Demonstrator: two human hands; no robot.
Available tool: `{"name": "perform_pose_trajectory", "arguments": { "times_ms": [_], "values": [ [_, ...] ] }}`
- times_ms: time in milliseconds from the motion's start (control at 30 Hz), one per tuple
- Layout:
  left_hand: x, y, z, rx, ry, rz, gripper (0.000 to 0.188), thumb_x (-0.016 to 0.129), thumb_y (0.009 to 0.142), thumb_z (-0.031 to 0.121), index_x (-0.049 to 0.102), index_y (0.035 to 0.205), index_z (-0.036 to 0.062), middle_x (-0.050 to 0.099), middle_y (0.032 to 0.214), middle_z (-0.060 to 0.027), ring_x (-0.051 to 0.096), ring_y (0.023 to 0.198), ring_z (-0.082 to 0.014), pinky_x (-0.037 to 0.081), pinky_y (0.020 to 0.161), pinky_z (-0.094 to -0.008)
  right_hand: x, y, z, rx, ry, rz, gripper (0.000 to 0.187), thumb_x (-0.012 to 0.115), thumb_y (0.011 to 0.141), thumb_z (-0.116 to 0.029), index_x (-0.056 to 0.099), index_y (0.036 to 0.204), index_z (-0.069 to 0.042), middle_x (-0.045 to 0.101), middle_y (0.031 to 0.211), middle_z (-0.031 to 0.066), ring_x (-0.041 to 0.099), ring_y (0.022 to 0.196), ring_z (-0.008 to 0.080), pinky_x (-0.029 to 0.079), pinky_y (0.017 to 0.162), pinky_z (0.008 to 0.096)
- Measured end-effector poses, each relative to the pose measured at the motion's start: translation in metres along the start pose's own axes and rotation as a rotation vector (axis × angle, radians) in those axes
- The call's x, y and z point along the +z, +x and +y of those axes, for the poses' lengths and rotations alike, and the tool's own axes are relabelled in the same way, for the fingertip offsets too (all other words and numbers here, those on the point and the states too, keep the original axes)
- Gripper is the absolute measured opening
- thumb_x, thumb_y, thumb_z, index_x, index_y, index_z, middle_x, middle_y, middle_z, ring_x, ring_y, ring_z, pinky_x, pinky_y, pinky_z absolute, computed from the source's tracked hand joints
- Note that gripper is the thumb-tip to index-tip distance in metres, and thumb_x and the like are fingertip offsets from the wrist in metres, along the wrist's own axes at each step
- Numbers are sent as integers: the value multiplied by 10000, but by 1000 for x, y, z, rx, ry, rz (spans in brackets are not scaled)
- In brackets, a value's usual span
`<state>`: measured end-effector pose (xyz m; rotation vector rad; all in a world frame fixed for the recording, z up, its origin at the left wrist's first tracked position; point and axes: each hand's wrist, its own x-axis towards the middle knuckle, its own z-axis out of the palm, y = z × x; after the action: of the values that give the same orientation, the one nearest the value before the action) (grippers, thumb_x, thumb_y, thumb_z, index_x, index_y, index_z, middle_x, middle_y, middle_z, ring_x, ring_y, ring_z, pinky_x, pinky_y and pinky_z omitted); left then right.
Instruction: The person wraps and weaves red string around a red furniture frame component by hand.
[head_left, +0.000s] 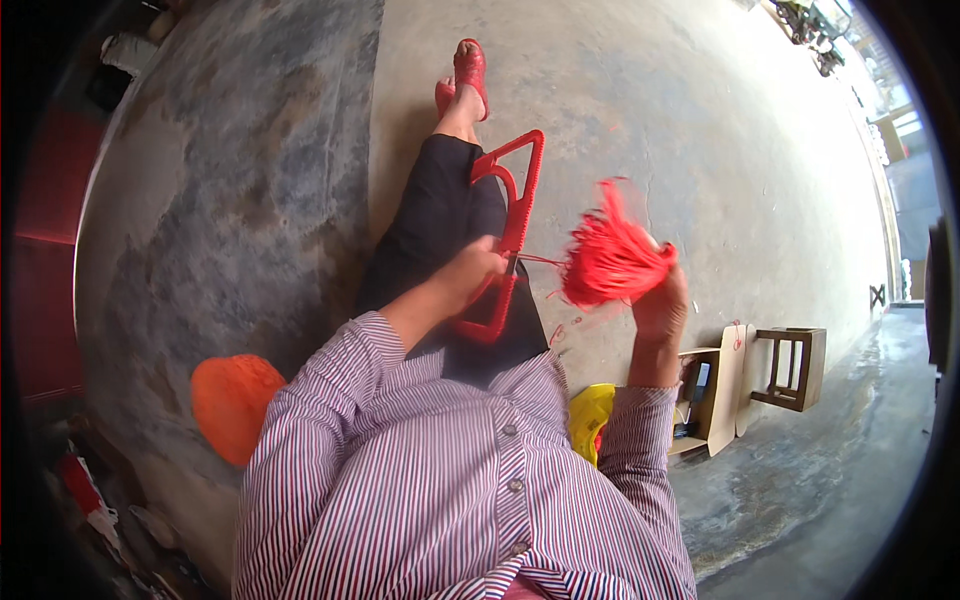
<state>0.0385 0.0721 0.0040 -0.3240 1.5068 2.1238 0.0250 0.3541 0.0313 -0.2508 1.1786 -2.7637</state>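
My left hand (476,268) is closed on a red openwork frame (532,172) with ridged edges and a curved inner piece. The frame stands tilted over my lap, and its lower part rests close to my dark trousers (428,232). In my right hand (661,302) is a thick bundle of thin red cord (612,262), looped and slightly smeared by motion. A strand of that cord runs taut from the bundle to the frame beside my left fingers. The fingers of my right hand are partly hidden by the bundle.
A cardboard box (727,392) lies to my right, beside a small wooden stool (797,368). The yellow bag (591,415) sits against my right side. An orange round thing (232,405) is at my left. Bits of red cord lie on the concrete floor (640,120).
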Motion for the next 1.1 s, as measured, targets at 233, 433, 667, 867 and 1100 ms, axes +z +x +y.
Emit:
{"name": "perform_pose_trajectory", "arguments": {
  "times_ms": [233,433,667,867,1100],
  "values": [
    [0,0,-22,-38,-57,-26,395,487,745,64,491,1137,14,450,838,31,408,703,-66,366,675,-198,6,-20,-57,-198,222,542,393,586,915,-373,595,1061,-8,623,1049,167,589,905,295,527,787,410],
    [4,-4,-23,-10,-3,-47,404,487,749,66,489,1150,21,441,828,28,381,680,-65,341,652,-196,36,-23,26,195,-421,256,153,640,887,-167,561,922,-41,619,990,91,549,655,83,469,578,229],
    [1,-1,-24,-55,-45,-25,338,488,747,69,499,1082,29,461,821,17,389,656,-72,347,635,-209,92,-19,44,382,-406,56,187,693,875,-140,527,903,-60,567,690,-9,553,578,64,445,527,212],
    [1,8,-29,-91,-92,-24,302,491,729,59,501,1030,47,470,803,17,381,617,-69,335,615,-205,104,-42,41,500,-299,23,151,645,901,-143,513,901,-70,520,644,-8,480,517,81,384,474,220],
    [27,-4,-34,817,913,503,430,518,723,-1,492,1152,-14,578,992,-129,569,873,-271,452,869,-367,132,-47,-6,420,297,174,279,648,849,-209,464,996,-59,495,913,122,519,665,195,433,523,290]
  ]
}}
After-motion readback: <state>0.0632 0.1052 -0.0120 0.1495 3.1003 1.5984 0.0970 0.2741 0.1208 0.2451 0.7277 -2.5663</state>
